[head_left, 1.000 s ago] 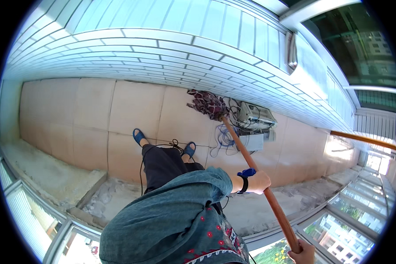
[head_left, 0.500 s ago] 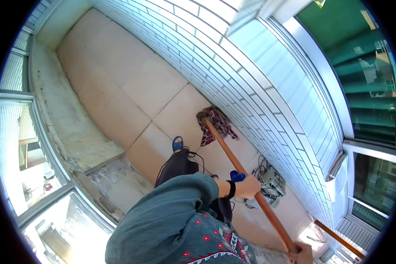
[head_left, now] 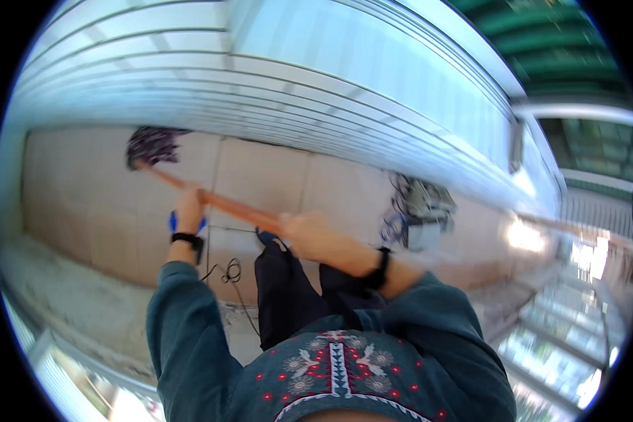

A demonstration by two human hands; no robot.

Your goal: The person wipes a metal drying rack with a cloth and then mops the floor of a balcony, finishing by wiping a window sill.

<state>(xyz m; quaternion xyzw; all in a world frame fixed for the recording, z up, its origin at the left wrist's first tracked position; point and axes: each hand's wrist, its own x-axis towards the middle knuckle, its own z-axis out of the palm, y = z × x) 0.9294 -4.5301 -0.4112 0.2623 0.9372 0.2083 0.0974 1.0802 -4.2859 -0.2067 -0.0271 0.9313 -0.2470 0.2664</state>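
Note:
Both my hands grip the wooden handle of a mop. My left hand is wrapped round the handle nearer the mop head, with a black band on the wrist and something blue beside it. Toward the handle's upper end, my right hand is closed on it in front of my body. The dark red and purple cloth mop head lies on the tiled floor at the far left, close to the foot of the wall. The picture is blurred by motion.
A white tiled wall runs along the far side. Against it, right of centre, sit grey boxes with tangled cables. A thin black cord hangs near my legs. A rough ledge borders the near left.
My view has turned, and the mop now points left rather than away. The mop head has shifted left along the wall. Both hands still hold the handle.

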